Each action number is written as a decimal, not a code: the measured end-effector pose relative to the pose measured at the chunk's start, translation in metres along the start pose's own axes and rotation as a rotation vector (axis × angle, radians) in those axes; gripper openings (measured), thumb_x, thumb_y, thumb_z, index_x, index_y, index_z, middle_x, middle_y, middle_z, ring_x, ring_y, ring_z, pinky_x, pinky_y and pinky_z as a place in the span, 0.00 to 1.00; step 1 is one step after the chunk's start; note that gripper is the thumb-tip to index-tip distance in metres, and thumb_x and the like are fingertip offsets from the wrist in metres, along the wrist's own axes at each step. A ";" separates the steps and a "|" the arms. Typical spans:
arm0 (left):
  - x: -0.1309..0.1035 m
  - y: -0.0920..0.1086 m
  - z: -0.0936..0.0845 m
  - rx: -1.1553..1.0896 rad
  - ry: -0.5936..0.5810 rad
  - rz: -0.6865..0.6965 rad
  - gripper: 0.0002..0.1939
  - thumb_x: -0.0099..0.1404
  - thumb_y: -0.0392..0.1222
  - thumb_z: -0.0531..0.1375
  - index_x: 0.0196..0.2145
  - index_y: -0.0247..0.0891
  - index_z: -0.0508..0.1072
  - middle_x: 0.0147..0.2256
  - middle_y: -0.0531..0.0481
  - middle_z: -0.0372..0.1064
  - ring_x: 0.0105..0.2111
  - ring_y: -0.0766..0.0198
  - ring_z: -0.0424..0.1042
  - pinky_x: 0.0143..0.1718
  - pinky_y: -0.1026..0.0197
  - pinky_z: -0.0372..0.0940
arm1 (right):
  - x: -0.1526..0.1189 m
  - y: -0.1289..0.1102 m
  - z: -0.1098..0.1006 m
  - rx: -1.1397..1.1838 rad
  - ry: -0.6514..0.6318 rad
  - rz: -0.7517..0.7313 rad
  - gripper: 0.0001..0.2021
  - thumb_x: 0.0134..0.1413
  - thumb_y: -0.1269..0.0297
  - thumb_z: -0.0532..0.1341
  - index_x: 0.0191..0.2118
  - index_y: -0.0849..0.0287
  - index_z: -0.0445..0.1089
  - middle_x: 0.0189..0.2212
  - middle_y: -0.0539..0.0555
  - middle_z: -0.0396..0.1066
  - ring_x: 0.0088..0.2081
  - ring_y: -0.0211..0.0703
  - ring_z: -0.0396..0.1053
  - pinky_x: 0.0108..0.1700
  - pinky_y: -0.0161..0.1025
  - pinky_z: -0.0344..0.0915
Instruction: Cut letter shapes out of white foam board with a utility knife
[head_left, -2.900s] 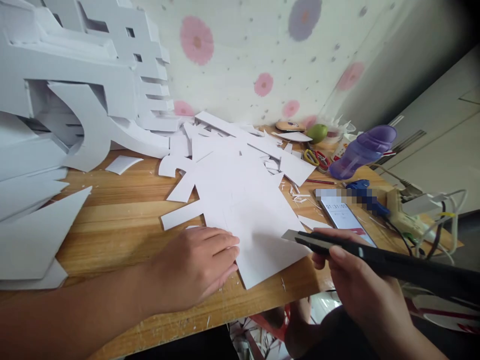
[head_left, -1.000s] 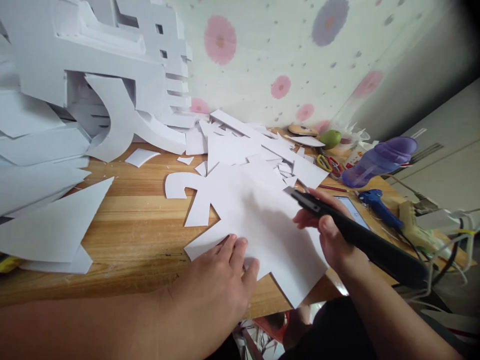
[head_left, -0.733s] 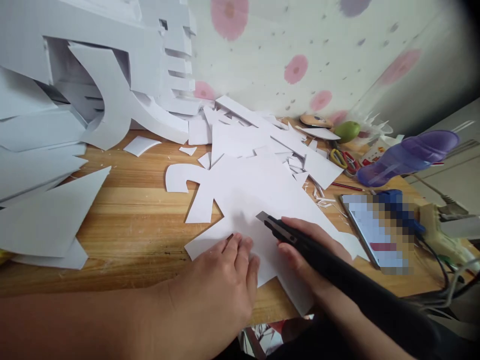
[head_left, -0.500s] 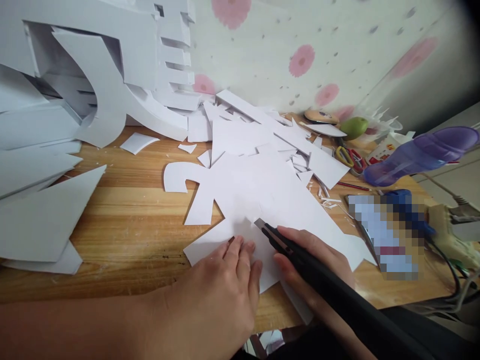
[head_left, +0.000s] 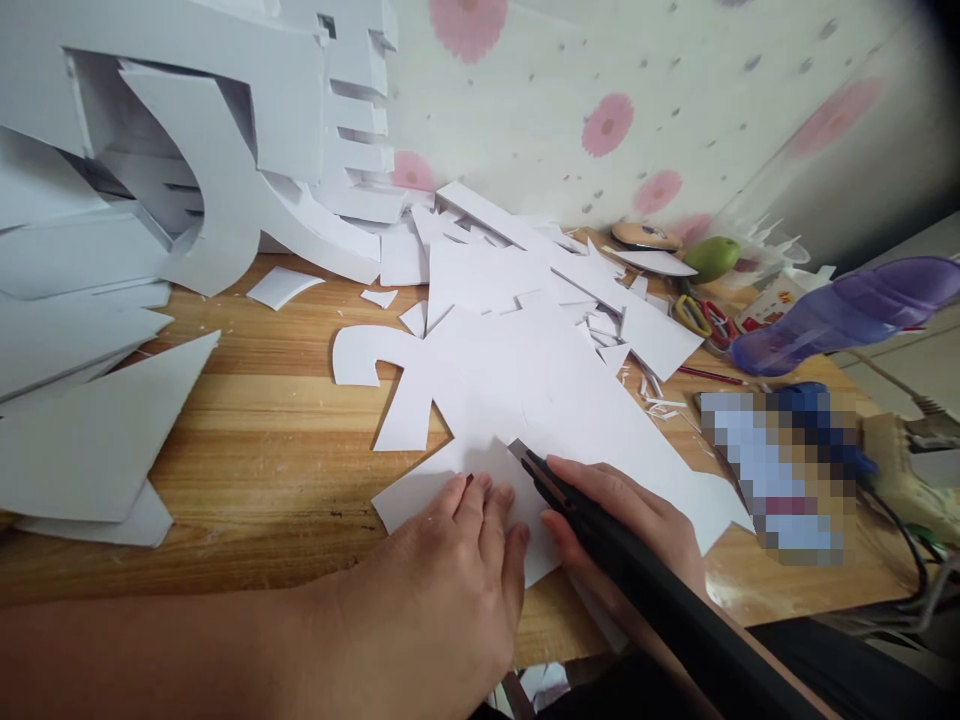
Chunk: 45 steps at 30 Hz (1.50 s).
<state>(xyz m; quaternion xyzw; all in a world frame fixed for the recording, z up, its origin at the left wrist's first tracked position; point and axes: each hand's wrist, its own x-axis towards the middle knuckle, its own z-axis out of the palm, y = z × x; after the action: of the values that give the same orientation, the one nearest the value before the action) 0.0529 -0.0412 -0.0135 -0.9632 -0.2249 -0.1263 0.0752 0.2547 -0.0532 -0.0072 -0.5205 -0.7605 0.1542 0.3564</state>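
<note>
A large white sheet (head_left: 525,370) lies at the middle of the wooden table (head_left: 277,420), with a curved, hook-like cut-out (head_left: 367,352) at its left side. Flat on the sheet's near part rests my left hand (head_left: 457,570), fingers side by side; a small dark tip shows by the fingertips. My right hand (head_left: 637,530) grips a black cutter knife (head_left: 622,555) from the right. The blade points up and left and meets the sheet just beyond my left fingertips.
White board pieces (head_left: 75,430) are stacked at the left, before a white cut-out structure (head_left: 285,100). Scraps (head_left: 487,270) pile up by the wall. To the right are scissors (head_left: 701,315), a purple bottle (head_left: 832,315), a green fruit (head_left: 712,258) and a blurred-out flat object (head_left: 772,480).
The knife and my right hand have shifted slightly left relative to the sheet. The whole view has moved a little; my left hand stays pressed on the sheet.
</note>
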 end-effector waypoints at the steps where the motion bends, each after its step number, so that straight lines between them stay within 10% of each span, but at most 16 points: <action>1: 0.000 0.000 -0.002 0.000 -0.010 -0.002 0.22 0.61 0.45 0.62 0.49 0.28 0.77 0.52 0.27 0.69 0.50 0.38 0.71 0.52 0.43 0.60 | 0.001 0.000 0.000 -0.001 -0.001 -0.024 0.18 0.57 0.70 0.63 0.53 0.56 0.68 0.38 0.53 0.77 0.35 0.39 0.77 0.37 0.32 0.74; 45: 0.004 -0.010 -0.014 0.028 -0.276 0.044 0.21 0.67 0.42 0.59 0.55 0.30 0.70 0.57 0.31 0.65 0.56 0.41 0.67 0.52 0.44 0.62 | -0.053 -0.012 -0.045 -0.038 -0.102 -0.063 0.18 0.55 0.72 0.62 0.52 0.55 0.68 0.39 0.57 0.76 0.39 0.43 0.76 0.41 0.36 0.75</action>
<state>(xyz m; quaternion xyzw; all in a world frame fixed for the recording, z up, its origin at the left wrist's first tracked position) 0.0490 -0.0335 0.0016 -0.9750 -0.2139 0.0121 0.0597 0.2886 -0.1122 0.0111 -0.4944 -0.7965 0.1546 0.3119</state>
